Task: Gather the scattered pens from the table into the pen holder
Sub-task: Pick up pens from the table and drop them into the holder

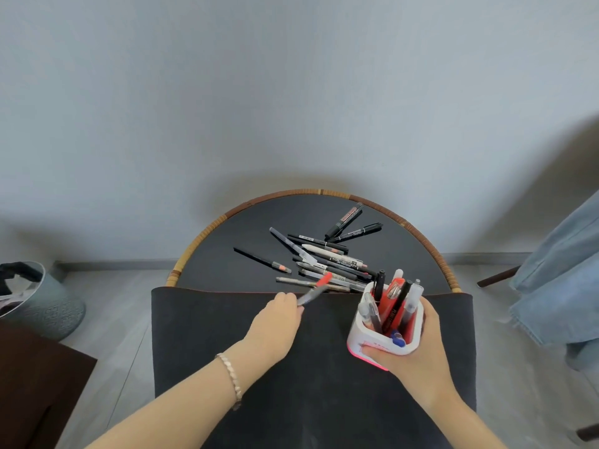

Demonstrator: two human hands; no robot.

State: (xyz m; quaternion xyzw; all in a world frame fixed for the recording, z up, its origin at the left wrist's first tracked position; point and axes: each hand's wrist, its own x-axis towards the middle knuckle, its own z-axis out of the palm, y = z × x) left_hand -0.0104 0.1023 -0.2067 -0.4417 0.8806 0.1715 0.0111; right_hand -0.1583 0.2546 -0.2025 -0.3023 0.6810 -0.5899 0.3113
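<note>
Right hand (418, 348) grips pen holder (385, 332); left hand (275, 322) pinches red-capped pen (316, 290).

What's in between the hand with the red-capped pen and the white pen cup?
Nothing sits there. In the head view, only bare dark mat lies between the left hand, holding the red-capped pen, and the pen holder gripped by the right hand.

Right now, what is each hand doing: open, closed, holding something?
Left hand: closed on a red-capped pen.
Right hand: closed around the white pen holder.
</note>
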